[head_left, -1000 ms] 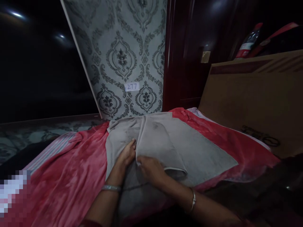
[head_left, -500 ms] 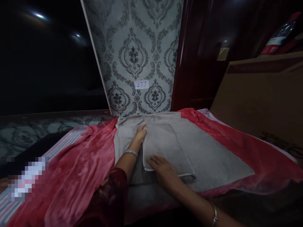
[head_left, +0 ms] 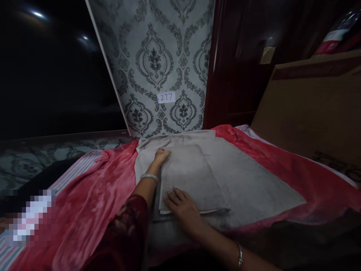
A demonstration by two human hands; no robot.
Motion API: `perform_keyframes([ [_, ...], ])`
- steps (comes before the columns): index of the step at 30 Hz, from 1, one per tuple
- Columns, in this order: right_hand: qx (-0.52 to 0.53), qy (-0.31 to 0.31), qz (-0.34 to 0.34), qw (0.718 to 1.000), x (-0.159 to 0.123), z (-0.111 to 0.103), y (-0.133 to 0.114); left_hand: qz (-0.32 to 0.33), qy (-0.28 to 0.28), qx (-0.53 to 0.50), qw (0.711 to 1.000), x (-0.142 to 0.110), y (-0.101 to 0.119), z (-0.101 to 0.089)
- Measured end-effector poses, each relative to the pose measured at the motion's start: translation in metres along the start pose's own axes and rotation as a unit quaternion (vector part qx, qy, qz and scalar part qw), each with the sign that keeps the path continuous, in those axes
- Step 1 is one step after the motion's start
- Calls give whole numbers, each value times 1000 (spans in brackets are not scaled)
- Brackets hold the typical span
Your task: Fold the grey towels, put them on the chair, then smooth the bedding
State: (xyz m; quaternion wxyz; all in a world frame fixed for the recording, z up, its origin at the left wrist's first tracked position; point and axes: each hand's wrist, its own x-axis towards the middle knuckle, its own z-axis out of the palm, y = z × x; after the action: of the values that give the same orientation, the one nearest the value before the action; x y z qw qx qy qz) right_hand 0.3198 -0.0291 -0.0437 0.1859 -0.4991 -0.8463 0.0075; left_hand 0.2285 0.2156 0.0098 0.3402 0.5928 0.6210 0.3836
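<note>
A folded grey towel (head_left: 188, 173) lies in a flat rectangle on a larger spread of grey cloth (head_left: 248, 180); whether the two are one piece I cannot tell. At its far left corner my left hand (head_left: 162, 155) is closed on the edge, thumb toward the top and fingertips partly hidden. My right hand (head_left: 184, 212) rests palm down on the near left part, fingers spread. A slightly darker grey layer shows beneath the left and near edges.
A red plush blanket (head_left: 113, 180) lies under the grey cloth. Behind stand a patterned wall with a "277" label (head_left: 166, 97), a dark screen (head_left: 56, 82) at left, a dark red door (head_left: 234, 75), and a cardboard box (head_left: 310, 109) with a bottle (head_left: 334, 37) at right.
The towel's left edge has shifted left and lies flatter over the layer below. Both hands have moved left with it, and the right hand's fingers are more spread.
</note>
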Motion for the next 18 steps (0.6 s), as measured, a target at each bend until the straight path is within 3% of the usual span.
perform_keyframes([
  [7, 23, 17, -9, 1000, -8, 13, 2, 48, 38, 171, 983, -17, 8, 24],
  [12, 56, 3, -12, 998, -8, 3, 3, 38, 22, 225, 973, -12, 9, 17],
  [18, 91, 9, -20, 996, 1, -6, -4, 77, 48, 262, 961, -15, 7, 15],
])
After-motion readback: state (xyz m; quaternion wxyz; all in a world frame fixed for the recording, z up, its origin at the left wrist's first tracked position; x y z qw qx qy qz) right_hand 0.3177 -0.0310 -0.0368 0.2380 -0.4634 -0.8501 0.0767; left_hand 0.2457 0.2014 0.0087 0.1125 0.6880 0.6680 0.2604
